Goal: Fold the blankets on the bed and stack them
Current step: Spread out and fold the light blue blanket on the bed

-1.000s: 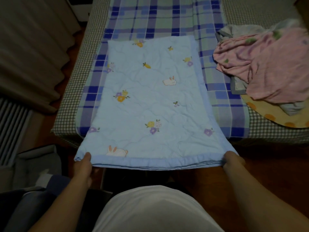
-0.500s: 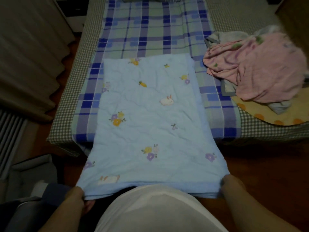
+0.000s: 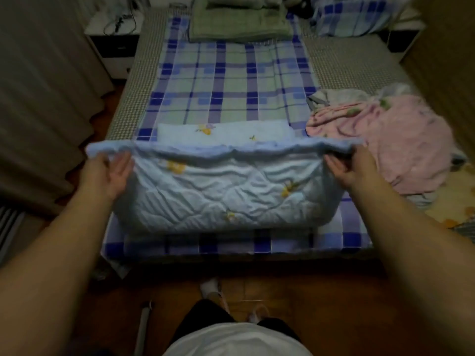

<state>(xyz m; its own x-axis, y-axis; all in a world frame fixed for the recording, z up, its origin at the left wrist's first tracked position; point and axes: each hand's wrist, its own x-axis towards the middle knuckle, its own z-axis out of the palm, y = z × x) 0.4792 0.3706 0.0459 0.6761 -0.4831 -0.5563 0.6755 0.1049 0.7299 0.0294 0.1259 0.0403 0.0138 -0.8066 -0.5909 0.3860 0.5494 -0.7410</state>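
I'm in a home bedroom: a bed (image 3: 341, 68) under a plaid sheet (image 3: 231, 80), folded bedding (image 3: 239, 24) at its head edge, curtains (image 3: 38, 98), probably a nightstand (image 3: 113, 34) beside it.

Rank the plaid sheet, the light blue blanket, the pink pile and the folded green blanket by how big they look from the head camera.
1. plaid sheet
2. light blue blanket, held up nearer the camera, so flattered
3. pink pile, crumpled, so not far behind
4. folded green blanket, farthest away, so likely understated

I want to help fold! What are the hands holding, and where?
Both hands, left hand and right hand, hold the blue blanket by its raised edge, one near each end.
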